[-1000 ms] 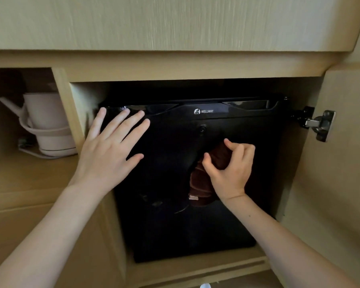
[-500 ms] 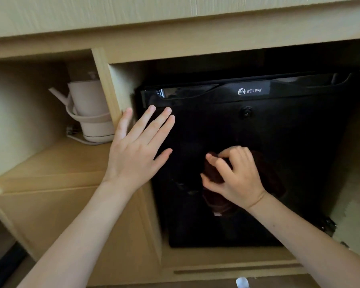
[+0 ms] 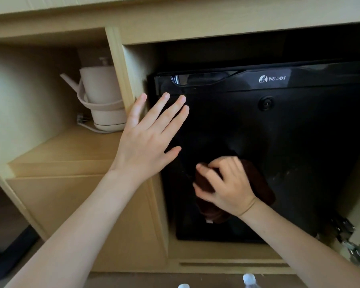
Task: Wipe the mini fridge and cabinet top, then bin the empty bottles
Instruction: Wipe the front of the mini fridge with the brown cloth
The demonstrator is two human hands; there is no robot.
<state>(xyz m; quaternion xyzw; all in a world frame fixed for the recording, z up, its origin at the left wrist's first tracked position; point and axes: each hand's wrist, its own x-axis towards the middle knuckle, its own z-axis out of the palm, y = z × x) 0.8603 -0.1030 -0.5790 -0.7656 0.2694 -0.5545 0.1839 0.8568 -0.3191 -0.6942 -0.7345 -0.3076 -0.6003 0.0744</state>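
Observation:
A black mini fridge (image 3: 289, 142) marked WELLWAY sits inside a light wooden cabinet (image 3: 175, 19), its door closed. My left hand (image 3: 150, 138) lies flat with straight, spread fingers on the upper left of the fridge door. My right hand (image 3: 224, 186) grips a dark brown cloth (image 3: 258, 183) and presses it against the lower middle of the door. Two bottle tops (image 3: 248, 280) show at the bottom edge of the view.
A beige electric kettle (image 3: 101, 100) stands on its base in the open compartment to the left, on a wooden shelf (image 3: 67, 150). A metal door hinge (image 3: 349, 244) sticks out at the lower right. A wooden partition (image 3: 121, 75) separates the two compartments.
My right hand with the cloth has moved down and to the left across the fridge door. The view has shifted left and down, so the fridge sits further right. My left hand stays flat on the door.

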